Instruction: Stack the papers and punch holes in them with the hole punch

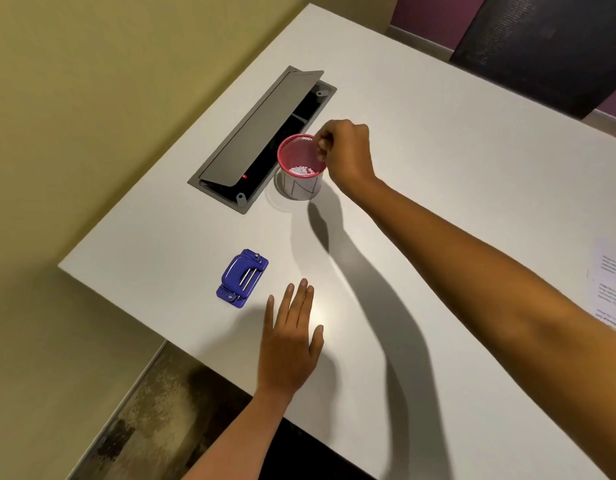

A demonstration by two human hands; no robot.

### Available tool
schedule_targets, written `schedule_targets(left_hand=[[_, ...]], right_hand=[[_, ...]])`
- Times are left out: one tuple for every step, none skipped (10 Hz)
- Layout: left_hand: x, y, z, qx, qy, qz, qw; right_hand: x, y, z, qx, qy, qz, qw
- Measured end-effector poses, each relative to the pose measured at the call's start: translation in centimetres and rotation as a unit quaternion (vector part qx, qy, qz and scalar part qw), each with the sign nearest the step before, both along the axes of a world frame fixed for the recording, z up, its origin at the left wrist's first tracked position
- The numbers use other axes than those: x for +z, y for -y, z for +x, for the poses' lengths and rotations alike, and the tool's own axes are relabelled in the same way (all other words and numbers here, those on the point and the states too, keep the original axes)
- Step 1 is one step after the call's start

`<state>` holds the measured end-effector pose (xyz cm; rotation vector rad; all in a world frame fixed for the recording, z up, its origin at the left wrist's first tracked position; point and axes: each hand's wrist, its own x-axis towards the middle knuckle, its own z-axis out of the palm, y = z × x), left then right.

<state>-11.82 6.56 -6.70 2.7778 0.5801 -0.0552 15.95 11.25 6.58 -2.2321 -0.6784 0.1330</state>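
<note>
- While nobody is touching it, the blue hole punch (242, 278) lies on the white table (438, 188), close to the table's edge.
- Left hand (289, 344): just beside the punch on its near right, palm down, fingers straight and slightly spread. It is relaxed and holds nothing.
- Papers (611, 285): printed sheets well apart from the punch, far to its right, cut off by the frame edge. Whether they are stacked cannot be told.
- Pink mesh cup (301, 183): beyond the punch and a little right, upright, its lower part wrapped in white paper. Small white paper bits (301, 171) lie at the bottom.
- Right hand (348, 154): at the cup's right rim, fingers bunched and curled over the opening. Whether they pinch the rim, something small or nothing cannot be told.
- Grey hatch (261, 133): set in the table beyond the punch, just left of the cup, its lid tilted open.
</note>
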Motion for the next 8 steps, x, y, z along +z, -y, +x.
schedule_targets(left_hand=[[-0.1,-0.1,0.0,0.001,0.001,-0.005,1.000],[-0.2,-0.2,0.1,0.000,0.008,-0.008,1.000],[-0.3,-0.2,0.1,0.000,0.016,-0.010,1.000],[-0.3,-0.2,0.0,-0.002,0.019,-0.006,1.000],[-0.3,-0.2,0.0,-0.003,0.017,0.001,1.000],[-0.2,-0.2,0.1,-0.004,0.017,0.002,1.000],[-0.1,-0.2,0.1,-0.006,0.028,0.008,1.000],[-0.5,-0.1,-0.1,-0.007,0.050,0.033,0.998]], right_hand=[[-0.4,-1.3,0.5,0.028,0.042,-0.071,0.996],[-0.5,-2.0,0.6,0.040,0.060,-0.101,0.992],[-0.4,-2.0,0.3,0.047,0.128,-0.098,0.986],[-0.5,-1.9,0.3,0.084,0.176,-0.074,0.978],[-0.5,-1.8,0.2,0.108,0.182,-0.083,0.974],[-0.1,-1.5,0.1,0.072,0.171,-0.047,0.981],[0.4,-0.6,-0.1,0.029,0.165,-0.003,0.986],[-0.3,2.9,-1.9,-0.046,0.166,0.071,0.982]])
